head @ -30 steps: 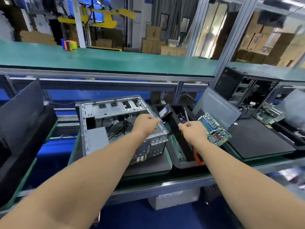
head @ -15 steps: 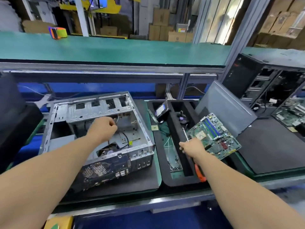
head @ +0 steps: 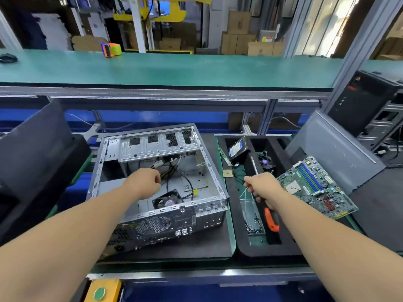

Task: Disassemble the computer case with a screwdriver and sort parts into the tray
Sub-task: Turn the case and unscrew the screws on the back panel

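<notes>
- A worker's left hand (head: pixel 145 184) reaches into the open case (head: pixel 157 184), fingers curled at the cable bundle (head: pixel 169 171) in the middle; whether it actually grips a wire cannot be told.
- The right hand (head: pixel 265 189) is closed around a screwdriver (head: pixel 271 219), shaft pointing far and orange handle near, held over the black tray (head: pixel 244 247) to the right of the case.
- Both forearms stretch forward from the near edge, the left wrist bent down into the chassis, the right level above the tray.
- The step appears to be freeing the cables: best to pull connectors by their plugs, not the wires, and steer clear of the fan (head: pixel 168 200) nearby.
- The motherboard (head: pixel 316 188) already lies tilted at the tray's right edge, and a drive (head: pixel 237 149) stands at its far end.
</notes>
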